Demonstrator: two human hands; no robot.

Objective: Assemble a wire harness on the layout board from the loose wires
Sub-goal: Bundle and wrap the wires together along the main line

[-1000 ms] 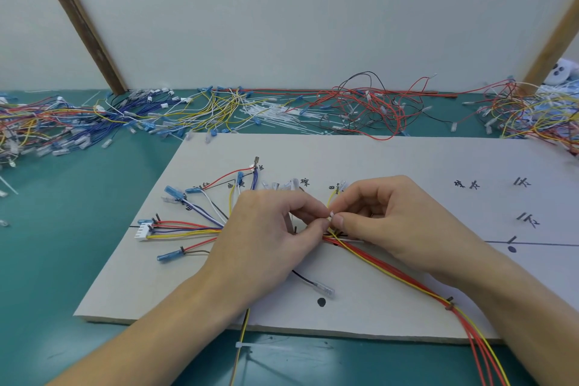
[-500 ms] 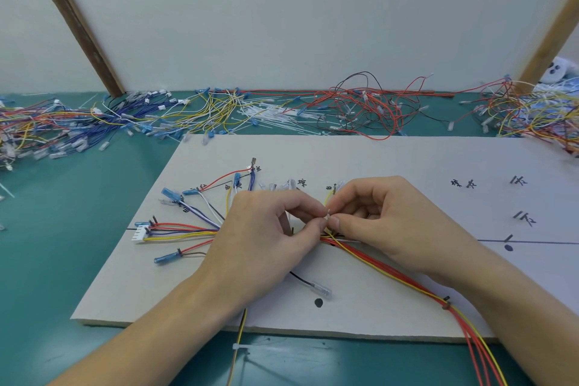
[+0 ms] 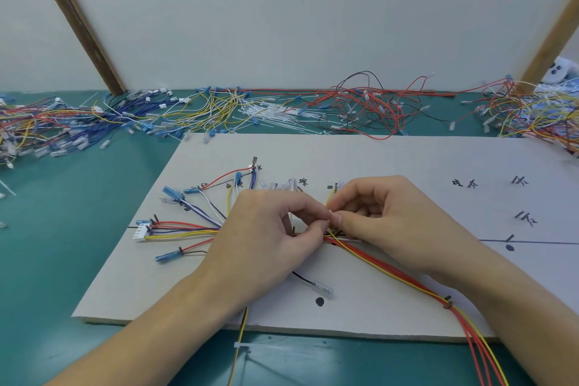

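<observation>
A grey layout board (image 3: pixel 360 153) with black marks lies on the green table. On it a wire harness (image 3: pixel 188 229) fans out to the left with blue terminals and a white connector (image 3: pixel 139 233). Red and yellow wires (image 3: pixel 394 276) run from the board's middle to the lower right. My left hand (image 3: pixel 266 238) and my right hand (image 3: pixel 385 216) meet fingertip to fingertip over the bundle's middle, pinching a small white cable tie (image 3: pixel 332 219) there. A black wire with a clear terminal (image 3: pixel 322 288) lies below my left hand.
Piles of loose wires (image 3: pixel 360 106) in red, yellow, blue and black line the table's back edge. White cable ties (image 3: pixel 272 113) lie among them. Another white cable tie (image 3: pixel 247 346) rests in front of the board. A white wall panel stands behind.
Both hands keep the same pinch at the bundle's middle; the fingertips have shifted only slightly. The wires on the board have not moved.
</observation>
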